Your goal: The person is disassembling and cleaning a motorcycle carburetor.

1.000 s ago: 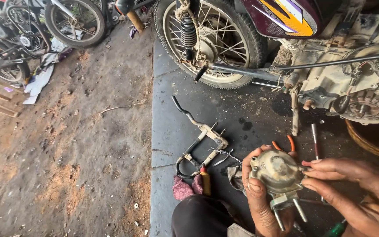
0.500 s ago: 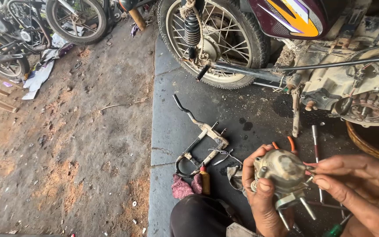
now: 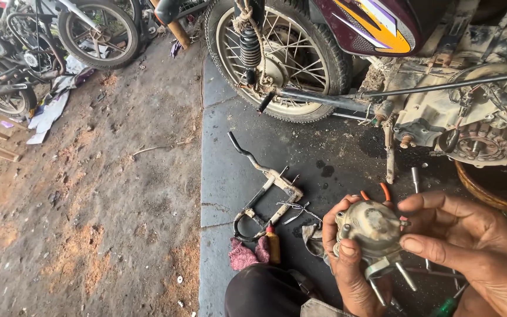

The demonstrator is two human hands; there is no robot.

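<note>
A round, dirty grey metal engine part [image 3: 372, 228] with bolts sticking out below sits between both hands at the lower right of the head view. My left hand [image 3: 347, 264] grips it from the left and underneath, thumb on its face. My right hand [image 3: 470, 240] holds its right edge with fingertips pinched at a small fitting. Orange-handled pliers [image 3: 377, 191] lie just behind it on the dark slab.
A motorcycle's rear wheel [image 3: 277, 58] and opened engine [image 3: 476, 123] stand close ahead. A bent metal lever [image 3: 265, 182], a pink rag [image 3: 242, 255], a small bottle [image 3: 272, 243] and loose bolts lie on the slab. Dirt ground and other bikes [image 3: 42, 53] lie left. A woven basket rim [image 3: 488, 194] sits right.
The view shifted slightly. My right hand slid its fingers closer onto the part's right edge; the part turned a little in my left hand.
</note>
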